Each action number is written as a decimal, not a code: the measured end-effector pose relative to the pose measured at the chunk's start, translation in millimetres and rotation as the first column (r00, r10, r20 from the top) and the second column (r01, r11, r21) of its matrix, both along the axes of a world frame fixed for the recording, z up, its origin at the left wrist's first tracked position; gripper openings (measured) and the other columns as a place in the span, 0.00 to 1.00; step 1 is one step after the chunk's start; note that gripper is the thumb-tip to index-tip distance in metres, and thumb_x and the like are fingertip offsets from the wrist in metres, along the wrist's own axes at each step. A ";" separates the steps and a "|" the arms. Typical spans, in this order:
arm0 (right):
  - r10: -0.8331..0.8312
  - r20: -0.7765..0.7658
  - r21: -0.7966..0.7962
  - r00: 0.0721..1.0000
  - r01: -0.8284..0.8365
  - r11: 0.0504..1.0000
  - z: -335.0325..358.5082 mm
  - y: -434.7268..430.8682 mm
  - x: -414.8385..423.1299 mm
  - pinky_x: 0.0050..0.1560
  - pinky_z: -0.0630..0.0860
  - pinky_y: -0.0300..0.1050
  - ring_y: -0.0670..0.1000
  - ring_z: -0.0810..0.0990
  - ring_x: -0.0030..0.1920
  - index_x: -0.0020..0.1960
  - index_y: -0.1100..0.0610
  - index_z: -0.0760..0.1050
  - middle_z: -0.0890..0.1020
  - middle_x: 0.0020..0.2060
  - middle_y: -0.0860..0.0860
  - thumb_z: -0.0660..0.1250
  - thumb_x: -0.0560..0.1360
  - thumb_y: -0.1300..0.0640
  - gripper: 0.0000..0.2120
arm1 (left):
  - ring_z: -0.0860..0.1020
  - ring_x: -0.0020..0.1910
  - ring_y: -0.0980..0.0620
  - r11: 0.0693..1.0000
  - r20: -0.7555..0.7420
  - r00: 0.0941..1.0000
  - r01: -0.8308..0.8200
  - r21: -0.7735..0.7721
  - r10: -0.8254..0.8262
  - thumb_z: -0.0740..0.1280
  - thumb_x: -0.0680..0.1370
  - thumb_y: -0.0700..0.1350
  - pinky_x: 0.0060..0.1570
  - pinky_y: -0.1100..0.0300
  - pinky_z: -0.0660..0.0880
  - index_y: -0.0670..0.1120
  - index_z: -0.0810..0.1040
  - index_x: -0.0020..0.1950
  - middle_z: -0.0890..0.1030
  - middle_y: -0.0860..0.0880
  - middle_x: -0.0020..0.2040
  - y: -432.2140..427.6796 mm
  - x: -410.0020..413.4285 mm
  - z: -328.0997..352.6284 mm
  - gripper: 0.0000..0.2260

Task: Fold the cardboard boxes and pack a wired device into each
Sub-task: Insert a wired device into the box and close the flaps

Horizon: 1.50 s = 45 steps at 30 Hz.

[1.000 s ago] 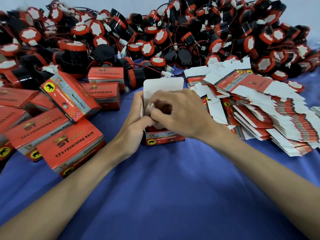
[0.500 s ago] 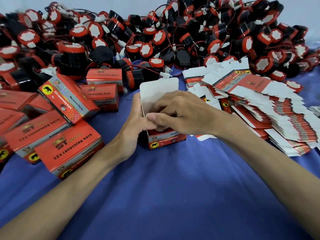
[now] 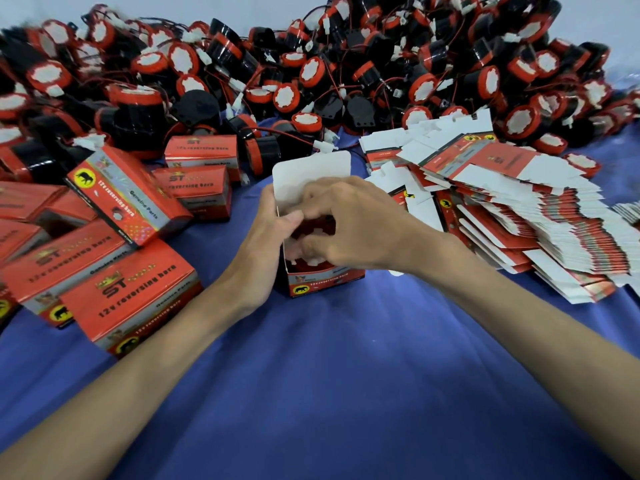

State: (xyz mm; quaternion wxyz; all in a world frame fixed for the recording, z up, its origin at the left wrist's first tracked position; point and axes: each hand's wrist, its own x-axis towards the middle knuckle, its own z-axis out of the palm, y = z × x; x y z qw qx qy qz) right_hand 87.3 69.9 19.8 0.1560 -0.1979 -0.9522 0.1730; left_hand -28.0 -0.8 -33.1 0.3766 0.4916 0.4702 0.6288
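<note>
Nearest lay a blue cloth (image 3: pixel 329 393), crossed by two bare forearms that met at a small red open box (image 3: pixel 325 282) standing upright at the middle of the scene. The left hand (image 3: pixel 263 244) gripped the box's left wall, thumb hooked over the rim. The right hand (image 3: pixel 356 230) hovered over the mouth with fingers curled down onto a red wired device (image 3: pixel 313 233) sitting inside; blur hid whether they pinched it or only pressed. Just beyond the fingers the white lid flap (image 3: pixel 311 174) stood up. To the left lay closed boxes (image 3: pixel 128 299) marked "12v reversing horn", some stacked askew. To the right, a slumped stack of flat unfolded cartons (image 3: pixel 519 216). Farthest back stretched a heap of red-and-black devices (image 3: pixel 311 64) with tangled wires.
</note>
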 end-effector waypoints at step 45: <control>0.125 0.032 0.176 0.992 -0.129 0.976 -1.3 0.1 2.2 0.50 0.69 0.52 0.47 0.67 0.48 0.47 0.55 0.81 0.73 0.43 0.44 0.69 0.73 0.54 0.06 | 0.78 0.60 0.55 0.998 0.039 0.999 -0.011 -0.060 0.013 0.45 0.85 0.44 0.52 0.66 0.75 0.40 0.69 0.69 0.78 0.43 0.62 1.5 0.4 -3.5 0.19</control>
